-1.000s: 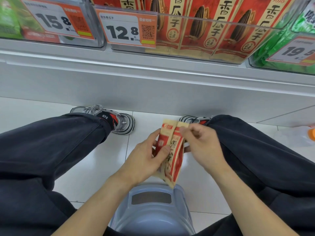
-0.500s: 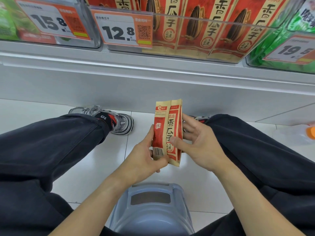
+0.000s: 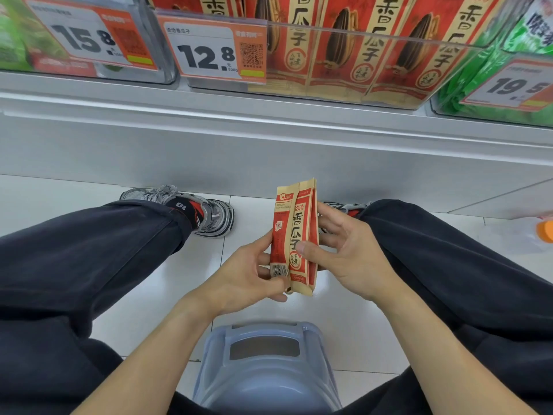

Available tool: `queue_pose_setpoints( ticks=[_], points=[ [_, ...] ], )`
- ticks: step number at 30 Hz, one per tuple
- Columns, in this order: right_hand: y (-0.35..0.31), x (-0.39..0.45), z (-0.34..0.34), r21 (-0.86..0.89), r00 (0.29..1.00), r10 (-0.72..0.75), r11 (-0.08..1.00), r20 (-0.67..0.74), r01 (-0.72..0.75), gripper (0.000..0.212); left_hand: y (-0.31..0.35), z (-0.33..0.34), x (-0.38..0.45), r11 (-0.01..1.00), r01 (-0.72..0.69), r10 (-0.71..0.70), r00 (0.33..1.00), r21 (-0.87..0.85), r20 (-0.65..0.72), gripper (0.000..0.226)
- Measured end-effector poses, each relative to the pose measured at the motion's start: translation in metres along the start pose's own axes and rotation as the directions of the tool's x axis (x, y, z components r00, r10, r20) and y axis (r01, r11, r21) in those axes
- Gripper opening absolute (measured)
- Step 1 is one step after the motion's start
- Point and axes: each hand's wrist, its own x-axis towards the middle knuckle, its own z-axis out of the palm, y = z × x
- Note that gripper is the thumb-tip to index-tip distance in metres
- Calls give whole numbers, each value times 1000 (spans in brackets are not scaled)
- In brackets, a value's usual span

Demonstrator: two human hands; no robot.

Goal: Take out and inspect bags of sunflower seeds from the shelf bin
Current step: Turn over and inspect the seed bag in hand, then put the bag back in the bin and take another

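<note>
Two red-and-tan paper bags of sunflower seeds [image 3: 294, 238] are held upright together between two hands, the left hand [image 3: 245, 277] and the right hand [image 3: 350, 253]. At least four larger red bags [image 3: 353, 52] are counted in the clear plastic shelf bin [image 3: 374, 94]. Three white-and-orange price tags [image 3: 214, 50] are seen, two grey sneakers [image 3: 206, 214], and one pale blue plastic stool [image 3: 266, 369].

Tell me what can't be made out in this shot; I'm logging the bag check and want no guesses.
All in the head view:
- Held bag: small print and barcode too small to read; its far face is turned away.
- Right hand: fingers partly hidden behind the bag.
- Left hand: fingertips hidden behind the bag.
- Shelf bin: top cut off by the frame edge; bag count unknown.
- Orange object: cut off at the right edge.
</note>
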Motion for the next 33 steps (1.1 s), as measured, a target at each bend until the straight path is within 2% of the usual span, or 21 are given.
queue_pose_setpoints(
  ticks=[4, 6, 7, 9, 10, 12, 14, 17, 19, 21, 25, 29, 31, 33],
  points=[
    [4, 0, 1, -20, 999, -40, 999, -20, 40, 65, -1, 0, -1, 999, -24, 25, 999, -47, 25, 79],
    [4, -1, 5, -22, 996, -88, 996, 12, 89, 59, 3, 2, -4, 998, -57, 58, 997, -7, 43, 79],
    [4, -1, 9, -6, 995, -98, 995, 27, 99, 52, 5, 2, -4, 998, -67, 66, 996, 11, 54, 73],
    [4, -2, 15, 46, 994, -104, 994, 34, 102, 36, 7, 3, -6, 995, -69, 62, 994, 73, 89, 32],
    [5, -2, 17, 47, 994, -108, 993, 22, 107, 32, 6, 4, -6, 994, -56, 48, 995, 97, 87, 20],
    [8, 0, 17, -20, 994, -110, 994, -17, 110, 27, 4, 3, -8, 994, -48, 42, 997, 99, 58, 20],
    [9, 0, 15, -81, 996, -64, 995, -65, 58, 45, 4, 3, -11, 996, -68, 67, 998, 53, 13, 24],
    [1, -2, 8, 10, 994, 62, 998, -91, -61, 82, 12, 0, -19, 993, -109, 112, 991, 47, -69, 22],
    [-6, 0, 1, 54, 992, 83, 995, -93, -78, 92, 21, -5, -26, 988, -138, 146, 979, 68, -140, 23],
    [-16, 0, -5, 128, 994, 73, 990, -82, -62, 90, 31, -12, -34, 983, -157, 174, 962, 94, -209, 24],
    [-46, -4, -12, 111, 994, -103, 989, 27, 100, 44, 56, -28, -52, 949, -193, 254, 937, 251, -240, 21],
    [-74, -5, -15, 136, 943, -324, 933, -78, 332, 31, 91, -46, -63, 781, -294, 475, 852, 551, -219, 33],
    [-92, -3, -14, 172, 868, -471, 852, -160, 494, 26, 113, -59, -67, 654, -356, 621, 757, 668, -205, 43],
    [-115, 1, -12, 92, 702, -655, 710, -279, 698, 24, 136, -72, -69, 500, -394, 763, 621, 771, -177, 47]
  ],
)
